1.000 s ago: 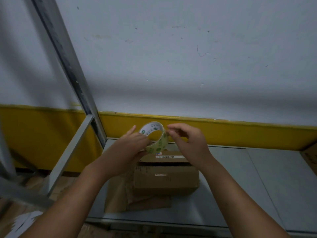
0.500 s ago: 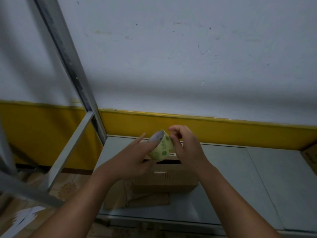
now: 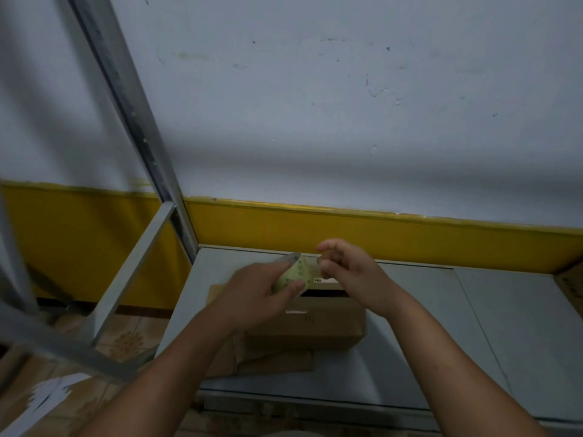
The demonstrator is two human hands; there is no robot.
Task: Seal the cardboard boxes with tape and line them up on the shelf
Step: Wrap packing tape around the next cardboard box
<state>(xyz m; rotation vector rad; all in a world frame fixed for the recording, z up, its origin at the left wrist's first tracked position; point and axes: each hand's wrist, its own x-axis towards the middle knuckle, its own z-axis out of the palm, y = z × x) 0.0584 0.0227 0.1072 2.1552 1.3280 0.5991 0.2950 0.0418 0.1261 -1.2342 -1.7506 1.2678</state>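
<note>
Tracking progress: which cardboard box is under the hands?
The middle box, beneath the left hand, right hand and tape roll; the other box only peeks in at the right edge.

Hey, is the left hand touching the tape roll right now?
Touching. The head view shows the left hand gripping the tape roll, which is pinched between its thumb and fingers.

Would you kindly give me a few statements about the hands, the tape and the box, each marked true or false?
1. The left hand grips the roll of tape. True.
2. The right hand lies flat on the shelf. False: it is raised and pinches at the roll.
3. The cardboard box sits on the shelf beneath the hands. True.
4. The box is taped shut. False: a dark gap shows at its top, and no tape is seen on it.
</note>
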